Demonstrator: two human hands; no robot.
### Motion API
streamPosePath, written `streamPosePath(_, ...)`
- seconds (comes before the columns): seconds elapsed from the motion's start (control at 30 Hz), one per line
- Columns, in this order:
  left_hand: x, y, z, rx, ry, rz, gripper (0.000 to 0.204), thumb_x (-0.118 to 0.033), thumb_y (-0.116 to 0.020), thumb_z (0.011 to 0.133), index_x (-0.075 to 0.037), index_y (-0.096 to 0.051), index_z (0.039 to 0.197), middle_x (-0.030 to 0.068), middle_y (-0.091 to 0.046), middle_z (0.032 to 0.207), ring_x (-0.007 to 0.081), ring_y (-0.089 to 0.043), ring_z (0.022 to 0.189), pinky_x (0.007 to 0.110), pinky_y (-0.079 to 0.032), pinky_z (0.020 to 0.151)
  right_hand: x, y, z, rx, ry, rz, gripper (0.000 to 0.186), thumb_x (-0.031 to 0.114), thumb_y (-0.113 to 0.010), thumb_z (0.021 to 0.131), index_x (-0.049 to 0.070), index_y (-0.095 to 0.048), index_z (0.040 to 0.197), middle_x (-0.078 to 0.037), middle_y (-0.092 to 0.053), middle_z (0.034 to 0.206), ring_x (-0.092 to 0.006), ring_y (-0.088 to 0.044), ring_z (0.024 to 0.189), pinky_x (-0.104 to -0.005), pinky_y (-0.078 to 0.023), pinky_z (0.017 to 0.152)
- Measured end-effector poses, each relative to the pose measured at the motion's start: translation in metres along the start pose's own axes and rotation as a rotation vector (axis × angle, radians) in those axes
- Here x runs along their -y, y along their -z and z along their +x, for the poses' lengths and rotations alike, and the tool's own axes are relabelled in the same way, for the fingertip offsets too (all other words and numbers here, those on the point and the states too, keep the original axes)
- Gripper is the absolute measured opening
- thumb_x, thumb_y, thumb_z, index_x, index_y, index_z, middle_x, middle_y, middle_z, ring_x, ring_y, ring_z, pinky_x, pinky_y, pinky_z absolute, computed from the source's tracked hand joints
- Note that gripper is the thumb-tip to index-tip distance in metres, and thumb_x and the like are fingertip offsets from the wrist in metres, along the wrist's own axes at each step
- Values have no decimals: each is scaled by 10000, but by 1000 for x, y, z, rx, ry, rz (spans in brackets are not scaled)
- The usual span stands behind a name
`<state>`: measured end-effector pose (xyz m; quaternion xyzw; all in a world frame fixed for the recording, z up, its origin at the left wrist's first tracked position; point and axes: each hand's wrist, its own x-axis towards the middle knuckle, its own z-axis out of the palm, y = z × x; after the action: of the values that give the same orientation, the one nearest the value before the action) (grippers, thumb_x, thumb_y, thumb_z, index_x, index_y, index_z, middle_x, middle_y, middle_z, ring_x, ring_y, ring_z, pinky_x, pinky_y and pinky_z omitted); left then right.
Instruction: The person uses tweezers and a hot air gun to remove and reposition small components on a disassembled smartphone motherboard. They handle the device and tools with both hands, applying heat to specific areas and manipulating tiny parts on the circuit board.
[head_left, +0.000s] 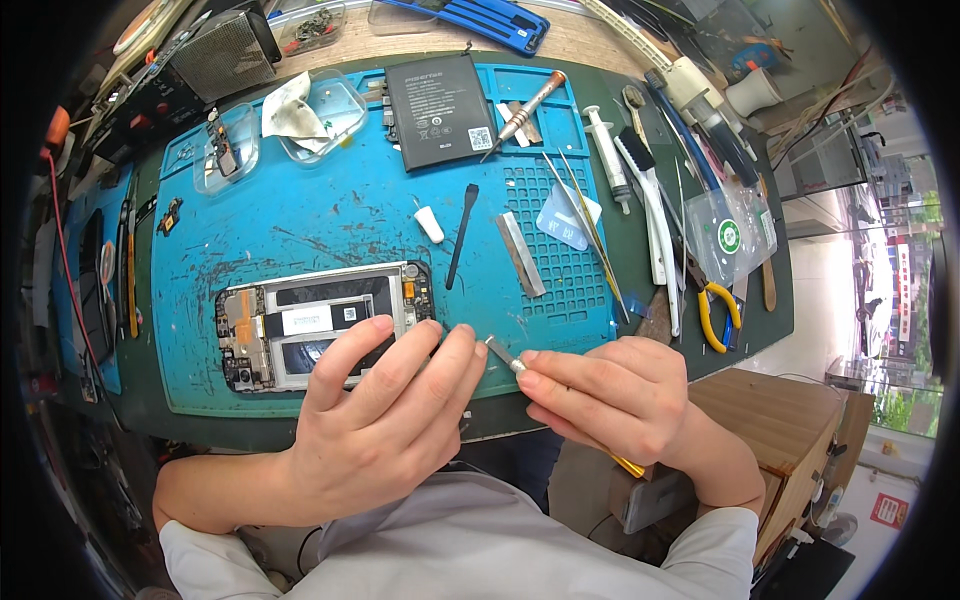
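The step looks like close work with a blade at the fingertips. To do it well, keep the opened smartphone [258, 345] flat and unpressed under the left wrist and fingers, let the left fingertips meet the flat of the blade rather than its edge, and steer from the right with small turns, clear of the phone's exposed board.

The left hand [385, 420] is over the phone's near right corner, back of the hand up, fingers slightly bent and a little apart; its thumb is hidden, so I cannot tell whether it pinches anything. Its forefinger tip is right at the blade's end, contact unclear. Just right of the phone is that blade, part of a slim scraper [502, 352] with a silver collar. Farther right of the phone, the right hand [620, 400] is closed around the scraper, thumb and forefinger together at the collar.
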<state>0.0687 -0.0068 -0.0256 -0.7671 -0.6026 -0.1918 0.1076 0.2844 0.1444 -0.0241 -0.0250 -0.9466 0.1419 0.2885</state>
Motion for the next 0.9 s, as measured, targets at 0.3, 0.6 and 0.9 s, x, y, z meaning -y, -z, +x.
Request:
streamPosePath(0.3,2,-1,-5,20,-26,-17,467,-140,-673,765,-29,-790,1203,57,-709,1327,219,-634,1218,467,-389,1137,-3,4,-2,5,-109,128,377,22,-863,771,36,-783,1139,-103,-788,1118,-146,-661,655,-269,-487,535)
streamPosePath(0.6,0,-2,-4,23,-7,-17,491,-131,-665,765,-19,-773,1231,63,-697,1328,222,-621,1221,477,-372,1154,-3,3,-1,1,-75,91,346,27,-858,779,28,-790,1118,-83,-789,1113,-134,-657,645,-262,-484,527)
streamPosePath(0.9,1,-2,-3,43,-20,6,528,-140,-641,766,2,-762,1259,73,-679,1342,225,-614,1221,491,-344,1177,-4,4,2,21,-81,96,335,33,-860,774,36,-798,1103,-75,-787,1116,-131,-643,630,-263,-479,523)
